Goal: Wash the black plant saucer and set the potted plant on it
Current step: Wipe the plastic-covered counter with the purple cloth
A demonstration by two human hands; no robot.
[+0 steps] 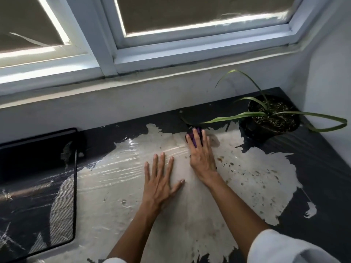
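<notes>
Sponge (194, 141) lies mostly hidden under pressing right hand (201, 157)

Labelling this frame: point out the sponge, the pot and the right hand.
sponge (198, 129): head view, far edge between fingertips.
pot (254, 128): head view, near wall.
right hand (201, 155): head view, back of hand.

No readable text, label, brand, number or sign appears anywhere in this view, neither on the pot (269, 118), the tabletop (313, 186), nor the window frame (106, 44).
</notes>
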